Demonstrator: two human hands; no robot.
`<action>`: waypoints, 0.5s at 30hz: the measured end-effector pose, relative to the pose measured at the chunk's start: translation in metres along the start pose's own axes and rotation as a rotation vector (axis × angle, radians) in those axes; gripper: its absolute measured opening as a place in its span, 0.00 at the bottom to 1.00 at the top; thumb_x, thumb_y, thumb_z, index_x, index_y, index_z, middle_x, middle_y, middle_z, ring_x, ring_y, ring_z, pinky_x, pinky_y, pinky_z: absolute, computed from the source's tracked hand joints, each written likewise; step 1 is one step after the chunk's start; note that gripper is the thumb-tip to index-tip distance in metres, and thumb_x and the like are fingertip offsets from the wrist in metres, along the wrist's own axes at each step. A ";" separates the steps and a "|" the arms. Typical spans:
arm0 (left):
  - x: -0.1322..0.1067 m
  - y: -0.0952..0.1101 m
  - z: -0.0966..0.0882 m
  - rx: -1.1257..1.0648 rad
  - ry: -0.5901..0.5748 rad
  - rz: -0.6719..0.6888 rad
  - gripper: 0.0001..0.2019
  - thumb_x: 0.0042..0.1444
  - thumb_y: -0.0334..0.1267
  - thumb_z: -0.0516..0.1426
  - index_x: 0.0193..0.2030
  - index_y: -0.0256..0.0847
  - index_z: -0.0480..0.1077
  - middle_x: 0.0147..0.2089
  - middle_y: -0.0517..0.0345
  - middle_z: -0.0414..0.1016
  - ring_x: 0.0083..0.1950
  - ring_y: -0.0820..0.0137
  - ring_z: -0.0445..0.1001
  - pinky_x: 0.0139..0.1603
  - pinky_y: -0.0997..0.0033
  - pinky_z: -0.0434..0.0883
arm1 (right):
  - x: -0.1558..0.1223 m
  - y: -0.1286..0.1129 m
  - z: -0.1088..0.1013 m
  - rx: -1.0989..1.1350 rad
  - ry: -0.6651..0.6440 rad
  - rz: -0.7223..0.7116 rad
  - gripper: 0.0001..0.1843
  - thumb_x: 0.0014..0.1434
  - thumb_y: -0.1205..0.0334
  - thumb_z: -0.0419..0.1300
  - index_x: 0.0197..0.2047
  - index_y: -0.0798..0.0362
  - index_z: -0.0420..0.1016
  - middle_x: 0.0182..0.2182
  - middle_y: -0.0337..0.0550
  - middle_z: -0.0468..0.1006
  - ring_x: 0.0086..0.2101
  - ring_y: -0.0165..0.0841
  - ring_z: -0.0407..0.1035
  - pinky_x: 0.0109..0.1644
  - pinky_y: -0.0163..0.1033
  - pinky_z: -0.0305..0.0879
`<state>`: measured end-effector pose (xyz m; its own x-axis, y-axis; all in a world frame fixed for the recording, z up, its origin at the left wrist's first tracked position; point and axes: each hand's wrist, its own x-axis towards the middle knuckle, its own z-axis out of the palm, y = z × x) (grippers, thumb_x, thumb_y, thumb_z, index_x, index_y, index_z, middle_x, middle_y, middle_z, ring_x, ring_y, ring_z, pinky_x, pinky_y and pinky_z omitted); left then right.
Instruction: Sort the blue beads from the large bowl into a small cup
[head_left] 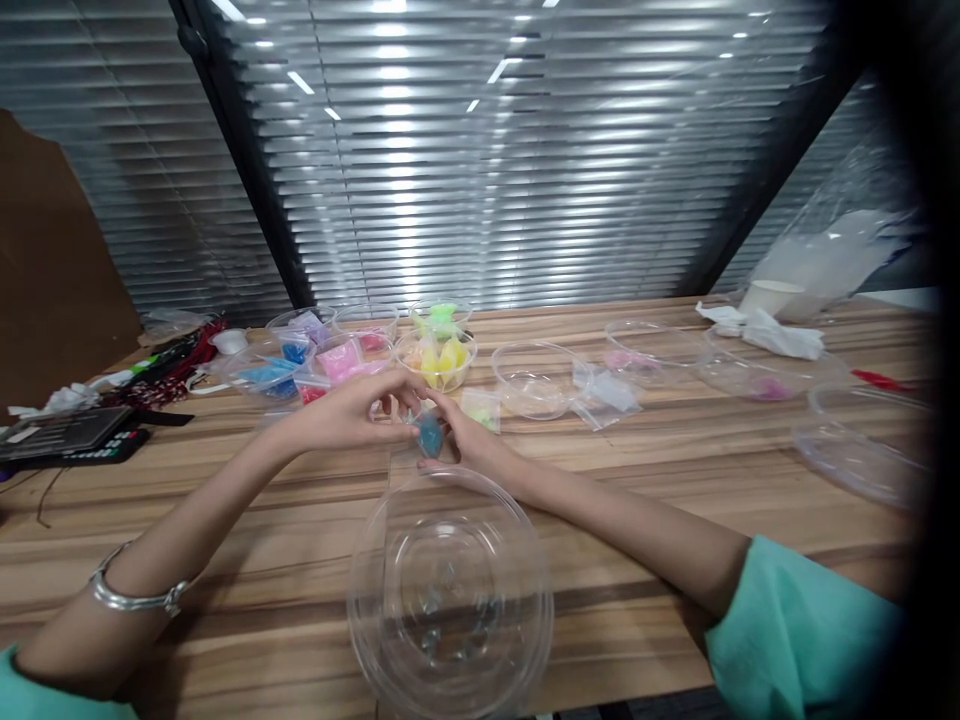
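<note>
My left hand (375,408) and my right hand (469,436) meet above the table, just beyond a large clear plastic bowl (450,500). Between their fingers is a small clear bag with blue contents (430,436). Both hands have their fingers closed on it, the left at its left edge, the right at its right side. A few small clear bits seem to lie in or under the bowl; I cannot tell which. Close behind the right hand lies a small bag with pale green contents (481,410).
Behind stand clear bowls holding yellow pieces (442,362), pink packets (341,358) and blue packets (271,373). Another clear bowl (532,385) stands beside a plastic bag (606,388). A calculator (112,445) lies left; a white cup (771,297) and tissue (772,332) are at right.
</note>
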<state>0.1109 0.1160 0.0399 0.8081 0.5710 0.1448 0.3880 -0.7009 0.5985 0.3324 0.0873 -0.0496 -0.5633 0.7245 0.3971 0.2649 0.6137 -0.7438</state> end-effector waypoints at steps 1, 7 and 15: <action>0.001 0.001 0.001 0.010 0.002 0.006 0.17 0.61 0.41 0.60 0.56 0.42 0.67 0.53 0.52 0.73 0.50 0.68 0.73 0.48 0.67 0.73 | 0.000 0.001 0.001 0.005 0.008 -0.009 0.51 0.56 0.58 0.68 0.73 0.48 0.41 0.66 0.56 0.60 0.62 0.47 0.60 0.62 0.55 0.60; 0.002 0.003 0.003 0.077 0.047 0.052 0.18 0.64 0.36 0.56 0.60 0.42 0.64 0.56 0.50 0.72 0.43 0.72 0.72 0.42 0.70 0.72 | 0.003 0.008 0.003 -0.018 0.065 0.027 0.50 0.56 0.52 0.68 0.72 0.47 0.42 0.65 0.56 0.62 0.60 0.47 0.63 0.61 0.56 0.62; -0.003 0.002 -0.006 0.147 0.105 0.054 0.16 0.62 0.30 0.54 0.57 0.43 0.68 0.51 0.56 0.74 0.40 0.75 0.71 0.37 0.76 0.68 | 0.006 0.011 0.000 0.007 0.078 0.034 0.16 0.71 0.58 0.49 0.56 0.53 0.69 0.50 0.48 0.76 0.50 0.38 0.70 0.55 0.47 0.65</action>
<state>0.1066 0.1154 0.0460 0.7815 0.5673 0.2597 0.4125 -0.7820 0.4671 0.3319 0.0986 -0.0551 -0.4912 0.7674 0.4121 0.2776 0.5863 -0.7610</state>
